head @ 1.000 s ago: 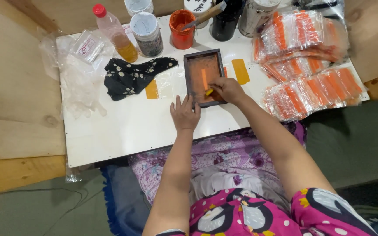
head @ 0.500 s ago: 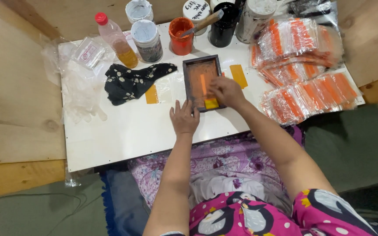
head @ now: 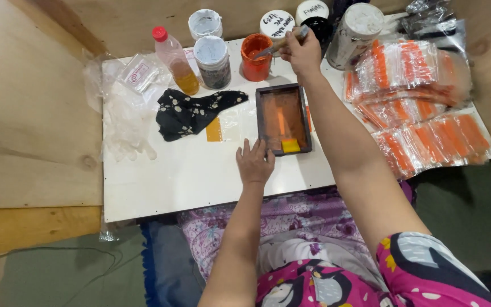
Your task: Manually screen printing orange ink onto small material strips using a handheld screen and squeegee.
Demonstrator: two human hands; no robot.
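Head view looks down on a white surface [head: 188, 182]; left hand [head: 255, 164] lies flat with fingers spread, its fingertips touching the near-left edge of a dark framed screen [head: 283, 119] smeared orange, a small yellow squeegee [head: 290, 145] resting at its near end; right hand [head: 300, 52], grip pinched on a spatula [head: 279, 45], holds the blade over the orange paint pot [head: 256, 57]; a black floral cloth [head: 191, 112] lies left of the screen; bagged orange pieces [head: 421, 108] are heaped on the right.

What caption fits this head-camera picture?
Right hand holds a tool in an orange pot; left hand steadies the dark frame.
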